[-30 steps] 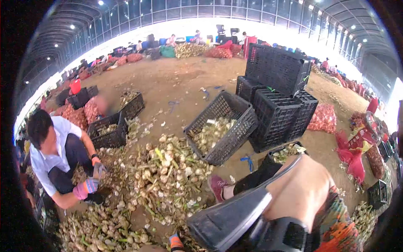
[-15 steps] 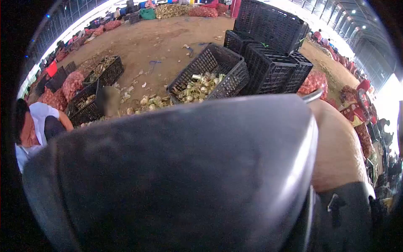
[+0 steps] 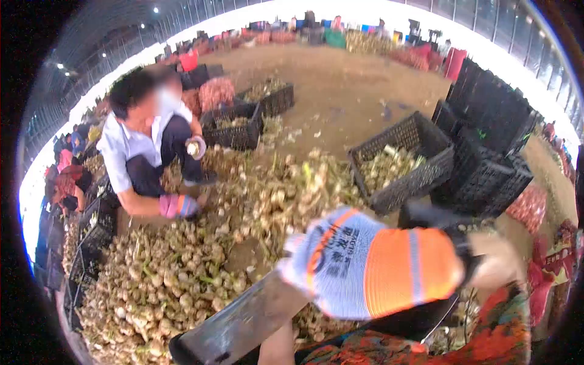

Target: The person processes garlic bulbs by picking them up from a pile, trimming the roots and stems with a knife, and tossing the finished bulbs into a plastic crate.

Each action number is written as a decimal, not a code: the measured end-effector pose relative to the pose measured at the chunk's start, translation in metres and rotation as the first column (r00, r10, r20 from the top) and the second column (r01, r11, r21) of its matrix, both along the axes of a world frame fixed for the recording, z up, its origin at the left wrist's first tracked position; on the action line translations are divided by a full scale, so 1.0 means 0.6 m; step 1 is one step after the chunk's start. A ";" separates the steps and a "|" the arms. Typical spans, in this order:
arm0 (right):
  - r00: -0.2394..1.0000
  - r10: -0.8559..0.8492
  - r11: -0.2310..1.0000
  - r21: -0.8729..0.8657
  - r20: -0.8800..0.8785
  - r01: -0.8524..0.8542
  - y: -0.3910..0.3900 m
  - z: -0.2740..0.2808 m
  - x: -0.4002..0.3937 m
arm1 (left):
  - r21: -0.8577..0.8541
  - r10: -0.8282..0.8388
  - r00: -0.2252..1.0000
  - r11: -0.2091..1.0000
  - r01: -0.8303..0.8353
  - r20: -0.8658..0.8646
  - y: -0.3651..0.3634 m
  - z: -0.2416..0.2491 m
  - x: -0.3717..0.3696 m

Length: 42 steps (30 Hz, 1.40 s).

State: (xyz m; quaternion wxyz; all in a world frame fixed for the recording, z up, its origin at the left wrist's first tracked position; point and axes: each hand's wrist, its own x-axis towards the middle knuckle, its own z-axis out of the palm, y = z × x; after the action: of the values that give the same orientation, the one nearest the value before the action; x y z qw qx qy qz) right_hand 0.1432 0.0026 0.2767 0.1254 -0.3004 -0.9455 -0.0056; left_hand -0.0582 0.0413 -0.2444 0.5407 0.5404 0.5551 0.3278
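Observation:
My right hand [image 3: 371, 264], in a grey-blue and orange knitted glove, reaches in from the right with its back toward me. Its fingers curl at the upper end of a dark flat bar [image 3: 237, 322] that slants down to the left; the fingertips are hidden. A strip of bare skin [image 3: 277, 348] shows at the bottom, perhaps my left forearm, but no left fingers can be made out. Around and beneath lies a pile of garlic bulbs [image 3: 164, 280], some with stems. Patterned red and green cloth [image 3: 420, 347] covers part of the lower right.
A co-worker [image 3: 146, 140] squats on the left, a pale bulb in one hand and a gloved hand low by the pile. A black crate [image 3: 407, 188] with garlic stands ahead right, beside stacked black crates [image 3: 486, 170]. A red net sack [image 3: 528, 204] sits at far right.
A large dark surface that filled the lower view has gone from in front of the camera. The view has swung, and my gloved right hand, the bar and the garlic pile now show.

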 end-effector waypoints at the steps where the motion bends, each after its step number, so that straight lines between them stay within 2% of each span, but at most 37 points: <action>1: 0.956 -0.094 0.961 -0.225 0.278 0.160 -0.011 0.006 0.011 | -0.055 0.094 0.957 0.995 -0.081 0.273 0.021 0.059 0.003; 2: 0.933 -0.187 0.949 -0.189 0.306 0.252 -0.015 -0.022 0.029 | -0.093 0.147 0.879 0.989 -0.117 0.454 0.027 0.125 0.010; 4: 0.894 -0.304 0.894 -0.226 0.329 0.387 -0.025 -0.082 0.057 | -0.146 0.190 0.728 0.982 -0.123 0.658 0.018 0.244 0.020; 6: 0.881 -0.448 0.839 -0.267 0.153 0.474 -0.033 -0.169 0.082 | -0.193 0.189 0.650 0.979 -0.066 0.736 0.005 0.316 0.034; 7: 0.843 -0.507 0.775 -0.331 0.181 0.538 -0.040 -0.174 0.081 | -0.207 0.181 0.643 0.978 -0.036 0.744 0.002 0.332 0.032; 8: 0.840 -0.512 0.774 -0.328 0.181 0.542 -0.047 -0.190 0.083 | -0.227 0.177 0.647 0.974 -0.006 0.742 0.000 0.341 0.032; 10: 0.801 -0.568 0.694 -0.413 0.190 0.590 -0.050 -0.245 0.080 | 0.017 0.067 0.785 0.995 -0.098 0.616 0.069 0.200 -0.015; 11: 0.808 -0.566 0.683 -0.454 0.165 0.572 -0.050 -0.275 0.081 | 0.018 0.067 0.789 0.995 -0.099 0.611 0.059 0.221 -0.013; 13: 0.827 -0.546 0.693 -0.481 0.135 0.536 -0.063 -0.288 0.072 | -0.329 0.269 0.403 0.940 0.086 0.875 -0.002 0.350 0.003; 14: 0.847 -0.521 0.701 -0.511 0.110 0.498 -0.072 -0.297 0.060 | -0.523 0.420 0.427 0.837 0.159 0.801 -0.040 0.467 0.019; 15: 0.859 -0.479 0.715 -0.487 0.181 0.501 -0.077 -0.301 0.049 | -0.310 0.239 0.614 0.951 0.010 0.752 -0.031 0.402 0.019; 16: 0.875 -0.428 0.739 -0.469 0.228 0.484 -0.080 -0.319 0.043 | -0.061 0.094 0.793 0.996 -0.072 0.602 -0.034 0.334 0.013; 18: 0.879 -0.356 0.713 -0.516 0.316 0.474 -0.078 -0.307 0.031 | 0.237 -0.026 0.887 0.967 -0.095 0.461 -0.094 0.483 0.060; 19: 0.894 -0.371 0.740 -0.501 0.251 0.448 -0.082 -0.312 0.030 | 0.092 0.018 0.729 0.990 -0.111 0.684 -0.095 0.469 0.062; 20: 0.888 -0.363 0.724 -0.514 0.284 0.460 -0.077 -0.311 0.026 | -0.019 0.084 0.674 0.995 -0.103 0.734 -0.089 0.458 0.063; 22: 0.887 -0.376 0.703 -0.541 0.268 0.462 -0.071 -0.316 0.025 | -0.022 0.073 0.694 0.996 -0.082 0.716 -0.088 0.450 0.060; 23: 0.888 -0.375 0.697 -0.550 0.267 0.459 -0.066 -0.316 0.024 | 0.270 -0.070 0.921 0.962 -0.040 0.384 -0.096 0.483 0.065; 24: 0.890 -0.372 0.697 -0.555 0.262 0.455 -0.062 -0.315 0.022 | 0.263 -0.069 0.922 0.964 -0.036 0.380 -0.094 0.478 0.064; 26: 0.891 -0.371 0.688 -0.566 0.262 0.454 -0.059 -0.322 0.018 | 0.067 0.012 0.781 0.995 -0.070 0.624 -0.090 0.462 0.064; 27: 0.895 -0.376 0.703 -0.556 0.241 0.445 -0.056 -0.330 0.016 | -0.244 0.197 0.456 0.969 0.047 0.868 -0.082 0.459 0.061; 28: 0.899 -0.379 0.717 -0.543 0.220 0.436 -0.052 -0.338 0.013 | -0.250 0.201 0.457 0.967 0.049 0.867 -0.077 0.458 0.061; 30: 0.898 -0.390 0.728 -0.530 0.204 0.436 -0.046 -0.349 0.008 | -0.428 0.364 0.376 0.898 0.102 0.852 -0.072 0.463 0.065; 31: 0.894 -0.392 0.715 -0.540 0.217 0.444 -0.044 -0.351 0.006 | -0.156 0.117 0.738 0.988 -0.017 0.665 -0.071 0.426 0.063; 35: 0.886 -0.384 0.685 -0.563 0.259 0.462 -0.038 -0.355 0.001 | -0.114 0.092 0.737 0.993 -0.020 0.670 -0.079 0.454 0.068; 37: 0.892 -0.370 0.696 -0.558 0.260 0.452 -0.036 -0.360 0.002 | -0.398 0.312 0.621 0.917 -0.001 0.719 -0.084 0.496 0.074; 38: 0.897 -0.357 0.706 -0.553 0.260 0.442 -0.036 -0.364 0.004 | -0.401 0.315 0.621 0.916 -0.001 0.718 -0.081 0.456 0.067; 39: 0.897 -0.357 0.705 -0.555 0.262 0.442 -0.035 -0.369 0.003 | -0.295 0.241 0.726 0.954 -0.054 0.644 -0.075 0.385 0.054; 40: 0.891 -0.353 0.688 -0.567 0.285 0.454 -0.032 -0.374 0.002 | -0.174 0.173 0.818 0.981 -0.090 0.548 -0.071 0.347 0.048; 42: 0.885 -0.349 0.672 -0.576 0.307 0.465 -0.026 -0.389 0.003 | -0.139 0.139 0.829 0.987 -0.074 0.542 -0.074 0.354 0.051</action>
State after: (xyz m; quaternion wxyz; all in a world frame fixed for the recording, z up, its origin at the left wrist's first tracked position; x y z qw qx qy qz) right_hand 0.1451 -0.0131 0.0435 -0.0693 -0.5267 -0.8063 0.2602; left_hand -0.0275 -0.0029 -0.0318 0.6877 0.3603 0.4231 0.4672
